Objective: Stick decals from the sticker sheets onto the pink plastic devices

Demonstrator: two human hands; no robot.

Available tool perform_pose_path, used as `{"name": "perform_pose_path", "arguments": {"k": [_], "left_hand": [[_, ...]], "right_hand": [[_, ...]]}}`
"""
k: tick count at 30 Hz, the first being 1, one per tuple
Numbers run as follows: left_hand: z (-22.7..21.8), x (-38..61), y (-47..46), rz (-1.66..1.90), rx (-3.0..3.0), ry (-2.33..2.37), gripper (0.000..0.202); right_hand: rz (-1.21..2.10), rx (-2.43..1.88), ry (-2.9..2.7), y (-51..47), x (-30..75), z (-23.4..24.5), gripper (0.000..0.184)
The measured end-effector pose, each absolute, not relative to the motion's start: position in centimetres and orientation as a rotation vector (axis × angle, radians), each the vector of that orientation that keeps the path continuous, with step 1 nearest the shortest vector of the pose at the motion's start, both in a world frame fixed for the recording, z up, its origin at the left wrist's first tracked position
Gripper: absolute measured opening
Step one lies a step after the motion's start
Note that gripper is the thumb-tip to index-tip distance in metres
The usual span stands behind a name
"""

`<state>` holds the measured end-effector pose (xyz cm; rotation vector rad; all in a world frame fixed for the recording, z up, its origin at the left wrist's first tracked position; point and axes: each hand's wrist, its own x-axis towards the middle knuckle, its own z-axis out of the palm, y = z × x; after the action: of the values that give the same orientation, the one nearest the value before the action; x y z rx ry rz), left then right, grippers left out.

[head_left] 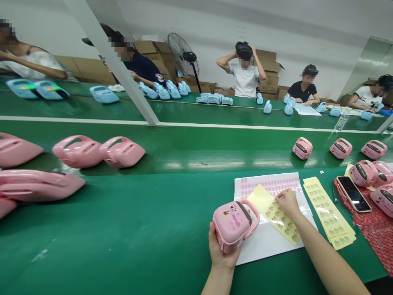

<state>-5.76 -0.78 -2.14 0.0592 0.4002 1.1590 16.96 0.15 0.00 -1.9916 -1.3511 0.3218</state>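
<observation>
The green table (pixel 123 237) is the biggest thing here, a broad stretch of it running leftward from the held case toward the row of pink cases (pixel 78 151) on the belt (pixel 199 143) beyond. At right, red bubble wrap (pixel 373 241) reaches the table's near right edge, bearing more pink cases. A white sheet (pixel 258 243) lies before the person, with a narrow strip of green between its right edge and the stacked yellow sheets (pixel 328 213). A single yellow sticker sheet (pixel 278 217) slants over it. The pink case (pixel 233 223) sits tilted in the left hand (pixel 222 250), raised over the white sheet's left edge. The right hand (pixel 287 203) has its fingers drawn narrow at the single sheet; whether they pinch anything I cannot tell. A phone (pixel 353 193) rests on the wrap.
</observation>
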Motion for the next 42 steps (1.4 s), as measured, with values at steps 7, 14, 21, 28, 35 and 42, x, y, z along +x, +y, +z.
{"name": "perform_pose_path", "arguments": {"k": [7,14,21,28,35,42], "left_hand": [[-3.6,-5.8,-0.6,1.035,0.216,0.121,0.059],[-4.0,-5.6,-0.6,1.102,0.263,0.121,0.060],[-3.4,-5.4,-0.3,1.188,0.144,0.212,0.059],[-0.5,-4.7,-0.6,1.334,0.047,0.304,0.066],[1.1,-2.7,-0.9,1.349,-0.044,0.385,0.054],[1.5,-1.8,-1.5,1.278,-0.035,0.327,0.047]], "right_hand": [[0.177,-2.007,-1.674,2.6,14.4,1.4,0.024],[0.298,-1.875,-1.833,9.3,9.8,2.2,0.028],[0.445,-1.771,-1.636,9.9,9.6,2.2,0.011],[0.724,-1.510,-1.359,3.7,10.1,4.8,0.022],[1.132,-1.222,-1.148,-1.5,9.1,6.1,0.021],[1.092,-1.288,-1.176,-1.8,9.2,6.8,0.012]]}}
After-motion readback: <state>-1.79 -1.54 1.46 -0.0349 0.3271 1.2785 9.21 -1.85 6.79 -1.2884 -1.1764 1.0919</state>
